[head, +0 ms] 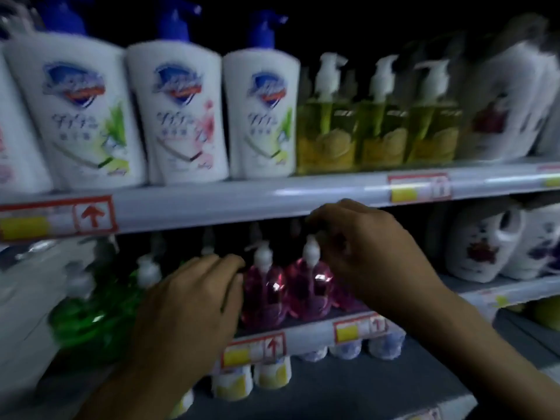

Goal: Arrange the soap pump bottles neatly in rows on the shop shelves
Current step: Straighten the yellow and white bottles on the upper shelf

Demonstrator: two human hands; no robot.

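The right hand [372, 253] hangs at the top of the right pink bottle [309, 294], its fingers curled and bunched just over and beside the white pump head [312, 250]. Blur smears the contact, so I cannot tell whether they pinch the pump or only crowd it. From that grip the bottle's body lies straight below, long axis upright, with the base close behind the shelf lip [303, 331]. The left pink bottle [263, 295] stands just to the left of it, shoulders touching or nearly so, and its own pump is free. The left hand [188, 304] is lower and nearer the camera, back towards the lens, fingers bent, with the tips ending right beside the left pink bottle's neck. Whatever lies under the palm is hidden, so whether it holds something cannot be told. Further left of that hand the green bottles [100, 313] lean in a blurred, loose cluster. By my reading the right hand is nearer the pair's pumps and is placed to turn or square the right bottle, while the left hand is better set to steady its neighbour.
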